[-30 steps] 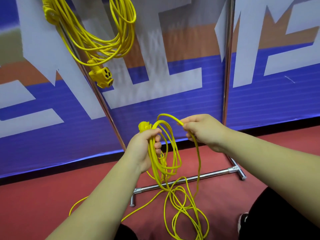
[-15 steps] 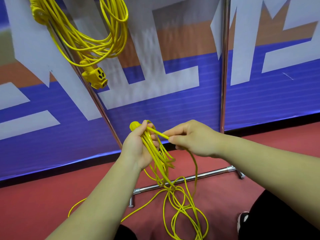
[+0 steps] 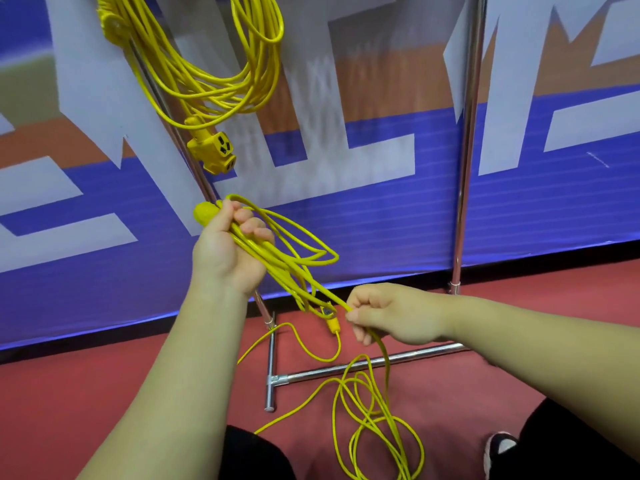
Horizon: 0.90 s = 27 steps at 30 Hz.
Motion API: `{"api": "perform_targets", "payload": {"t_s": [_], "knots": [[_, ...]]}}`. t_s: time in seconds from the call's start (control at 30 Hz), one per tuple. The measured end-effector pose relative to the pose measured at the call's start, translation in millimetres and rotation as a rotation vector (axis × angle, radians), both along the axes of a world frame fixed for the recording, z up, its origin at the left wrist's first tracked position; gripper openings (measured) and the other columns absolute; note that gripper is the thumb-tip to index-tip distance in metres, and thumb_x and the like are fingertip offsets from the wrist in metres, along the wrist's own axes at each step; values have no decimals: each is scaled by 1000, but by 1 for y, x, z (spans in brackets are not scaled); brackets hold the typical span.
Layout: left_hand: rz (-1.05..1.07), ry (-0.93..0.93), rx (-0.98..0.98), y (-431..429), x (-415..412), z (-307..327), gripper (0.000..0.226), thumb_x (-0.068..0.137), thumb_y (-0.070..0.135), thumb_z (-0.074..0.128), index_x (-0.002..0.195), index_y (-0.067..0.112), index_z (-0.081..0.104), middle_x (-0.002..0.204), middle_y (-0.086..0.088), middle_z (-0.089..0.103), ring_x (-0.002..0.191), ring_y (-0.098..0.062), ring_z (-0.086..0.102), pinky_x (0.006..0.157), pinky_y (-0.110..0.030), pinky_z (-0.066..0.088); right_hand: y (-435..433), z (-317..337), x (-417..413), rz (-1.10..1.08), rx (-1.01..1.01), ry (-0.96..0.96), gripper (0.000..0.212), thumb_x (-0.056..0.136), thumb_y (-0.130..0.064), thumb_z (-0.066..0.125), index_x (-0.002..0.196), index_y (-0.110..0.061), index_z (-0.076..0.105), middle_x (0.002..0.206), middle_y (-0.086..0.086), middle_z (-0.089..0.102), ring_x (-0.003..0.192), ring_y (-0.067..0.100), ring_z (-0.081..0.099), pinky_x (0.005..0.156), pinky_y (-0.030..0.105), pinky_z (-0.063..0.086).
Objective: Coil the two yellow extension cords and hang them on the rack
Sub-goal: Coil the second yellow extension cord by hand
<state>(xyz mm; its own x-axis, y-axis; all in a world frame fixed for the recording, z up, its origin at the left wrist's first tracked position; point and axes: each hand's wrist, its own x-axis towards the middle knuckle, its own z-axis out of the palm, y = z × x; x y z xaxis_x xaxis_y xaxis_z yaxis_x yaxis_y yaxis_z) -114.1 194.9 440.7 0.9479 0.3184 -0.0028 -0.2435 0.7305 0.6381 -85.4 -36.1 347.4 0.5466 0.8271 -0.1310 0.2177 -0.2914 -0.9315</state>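
Note:
One coiled yellow extension cord (image 3: 207, 84) hangs on the metal rack at the upper left, its socket end (image 3: 213, 150) dangling below. My left hand (image 3: 230, 251) grips a bundle of loops of the second yellow cord (image 3: 287, 261), with a plug end poking out above the fist. My right hand (image 3: 384, 315) sits lower and to the right, pinching a strand of the same cord. The remaining cord lies in loose loops (image 3: 377, 420) on the red floor.
The rack has two chrome uprights (image 3: 467, 150) and a floor crossbar (image 3: 346, 370) with a short foot bar (image 3: 270, 372). A blue, white and orange banner (image 3: 363, 209) stands behind it. My shoe (image 3: 498, 452) shows at the lower right.
My right hand has slid down and to the right along the cord, away from my left hand. My left hand has risen with the loops.

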Motion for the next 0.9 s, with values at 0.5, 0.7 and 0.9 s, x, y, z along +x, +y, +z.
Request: {"api": "perform_targets", "payload": {"t_s": [0.5, 0.7, 0.9], "knots": [[-64, 430, 537, 6, -22, -34, 31, 95, 17, 65, 71, 24, 46, 53, 7, 35, 37, -3, 29, 36, -15, 24, -10, 10, 24, -422, 85, 4, 14, 94, -11, 61, 83, -14, 68, 67, -2, 67, 65, 19, 50, 65, 36, 38], [-135, 460, 737, -21, -25, -48, 31, 91, 15, 71, 69, 22, 51, 55, 3, 35, 40, -7, 28, 38, -17, 24, -7, 21, 21, -533, 180, -5, 10, 92, -14, 68, 83, -12, 68, 67, 1, 68, 53, 16, 40, 51, 28, 31], [-130, 470, 822, -49, -25, -62, 29, 89, 17, 75, 67, 17, 57, 58, -1, 46, 40, -10, 34, 40, -20, 31, -11, 29, 19, -554, 258, 17, 9, 92, -11, 69, 83, -9, 70, 67, 4, 69, 66, 25, 42, 64, 39, 32]]}}
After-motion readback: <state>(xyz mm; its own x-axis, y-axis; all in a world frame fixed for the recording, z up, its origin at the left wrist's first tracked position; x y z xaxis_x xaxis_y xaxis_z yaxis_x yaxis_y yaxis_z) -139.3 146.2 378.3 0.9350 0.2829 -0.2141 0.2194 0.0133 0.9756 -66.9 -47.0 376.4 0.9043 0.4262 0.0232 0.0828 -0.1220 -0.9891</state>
